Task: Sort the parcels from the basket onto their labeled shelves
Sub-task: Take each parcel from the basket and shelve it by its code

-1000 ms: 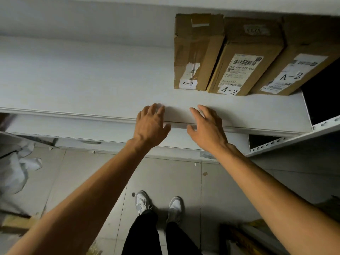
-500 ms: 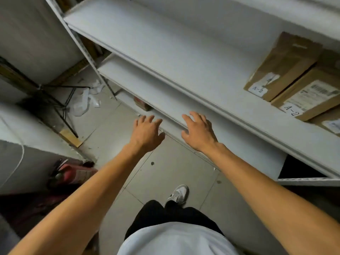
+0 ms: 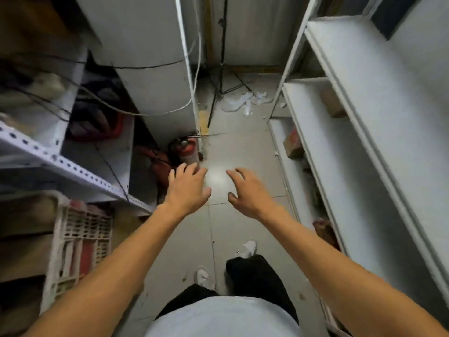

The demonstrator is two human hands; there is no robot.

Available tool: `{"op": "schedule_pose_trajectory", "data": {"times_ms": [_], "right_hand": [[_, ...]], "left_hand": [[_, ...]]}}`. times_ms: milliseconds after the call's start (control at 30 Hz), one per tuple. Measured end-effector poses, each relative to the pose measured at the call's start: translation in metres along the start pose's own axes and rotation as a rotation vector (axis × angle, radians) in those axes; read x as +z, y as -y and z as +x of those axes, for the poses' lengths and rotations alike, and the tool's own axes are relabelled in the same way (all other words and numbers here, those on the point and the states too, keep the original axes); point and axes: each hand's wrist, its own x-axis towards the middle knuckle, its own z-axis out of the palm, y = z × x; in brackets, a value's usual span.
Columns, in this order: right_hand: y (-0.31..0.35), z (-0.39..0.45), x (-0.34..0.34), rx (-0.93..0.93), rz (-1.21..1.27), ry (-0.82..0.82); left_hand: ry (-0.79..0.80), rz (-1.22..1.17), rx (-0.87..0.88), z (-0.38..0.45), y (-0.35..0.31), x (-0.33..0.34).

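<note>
Both my hands are stretched out in front of me over the tiled aisle floor, empty. My left hand [image 3: 187,190] has its fingers spread and relaxed. My right hand [image 3: 247,193] is the same, fingers loosely bent. A pale slatted plastic basket [image 3: 75,242] stands at the lower left with brown parcels [image 3: 21,242] showing inside it. The white shelving unit [image 3: 352,132] runs along the right; small brown boxes [image 3: 331,105] lie on its lower levels.
A red fire extinguisher [image 3: 185,148] stands on the floor just beyond my left hand. A perforated metal rack [image 3: 63,164] with cables fills the left. Crumpled white paper [image 3: 243,103] and a tripod's legs [image 3: 218,76] lie at the aisle's far end.
I have turned left away from the shelf holding the A-2 boxes. My hands have left the shelf edge and now hover over the aisle floor; the basket has come into view.
</note>
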Motion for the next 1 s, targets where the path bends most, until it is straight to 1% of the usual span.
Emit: {"op": "schedule_pose_trajectory", "data": {"times_ms": [167,267,400,533,667,800,1000], "right_hand": [[0.112,0.024,0.035,-0.316,-0.104,0.123],[0.175,0.035,0.054,-0.508,-0.165,0.193],[0.247,0.045,0.073,-0.735,-0.217,0.287],[0.303,0.053,0.086,-0.946,-0.266,0.374],[0.342,0.055,0.095,-1.065,-0.28,0.435],[0.366,0.058,0.1,-1.159,-0.272,0.512],[0.406,0.049,0.11,-1.262,-0.337,0.525]], "left_hand": [[-0.017,-0.096,-0.393,-0.087,0.108,0.007],[-0.031,-0.163,-0.63,-0.14,0.159,0.011],[-0.127,-0.266,-0.911,-0.201,0.196,0.008],[-0.182,-0.348,-1.149,-0.239,0.208,0.003],[-0.214,-0.366,-1.29,-0.261,0.213,0.005],[-0.292,-0.377,-1.403,-0.272,0.212,0.011],[-0.335,-0.409,-1.502,-0.295,0.21,0.026]]}}
